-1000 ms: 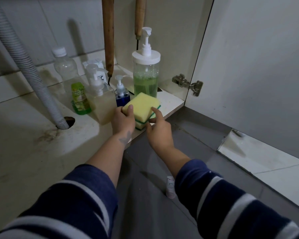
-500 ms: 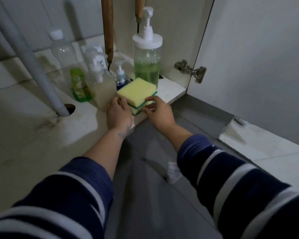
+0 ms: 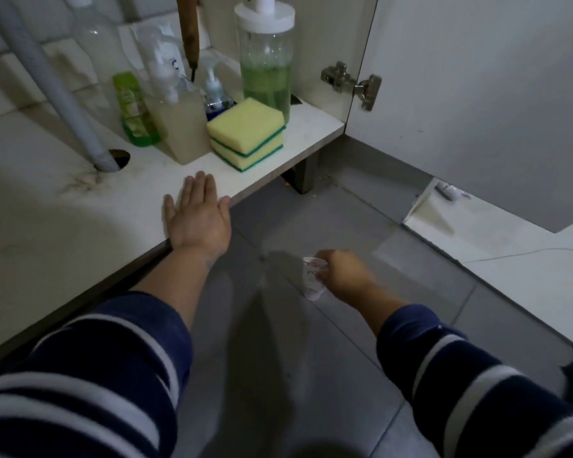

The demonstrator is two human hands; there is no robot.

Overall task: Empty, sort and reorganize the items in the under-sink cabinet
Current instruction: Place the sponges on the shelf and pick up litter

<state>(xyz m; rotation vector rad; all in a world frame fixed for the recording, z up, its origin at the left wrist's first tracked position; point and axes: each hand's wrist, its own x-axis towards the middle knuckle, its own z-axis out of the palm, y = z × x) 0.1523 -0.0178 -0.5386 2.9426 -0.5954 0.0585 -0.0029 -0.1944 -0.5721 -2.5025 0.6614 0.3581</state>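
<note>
Two yellow-and-green sponges (image 3: 247, 133) lie stacked on the white cabinet floor (image 3: 47, 226) near its front right corner. Behind them stand a tall pump dispenser (image 3: 267, 61) with green liquid, a small blue pump bottle (image 3: 215, 94), a pale pump bottle (image 3: 177, 120), a small green bottle (image 3: 133, 110) and a clear bottle (image 3: 95, 41). My left hand (image 3: 197, 218) rests flat on the cabinet floor's front edge, fingers straight. My right hand (image 3: 343, 276) is low over the grey floor tiles, its fingers curled round a small white crumpled packet (image 3: 311, 279).
A grey corrugated drain hose (image 3: 57, 90) runs down into a hole in the cabinet floor. Two wooden handles (image 3: 187, 28) hang from above. The open cabinet door (image 3: 477, 94) stands on the right with its hinge (image 3: 353, 85). A cabinet leg (image 3: 300, 176) stands under the front corner.
Both hands let go of the sponges, which now lie stacked on the cabinet floor. My left hand drew back to the edge; my right hand dropped to the white packet on the floor.
</note>
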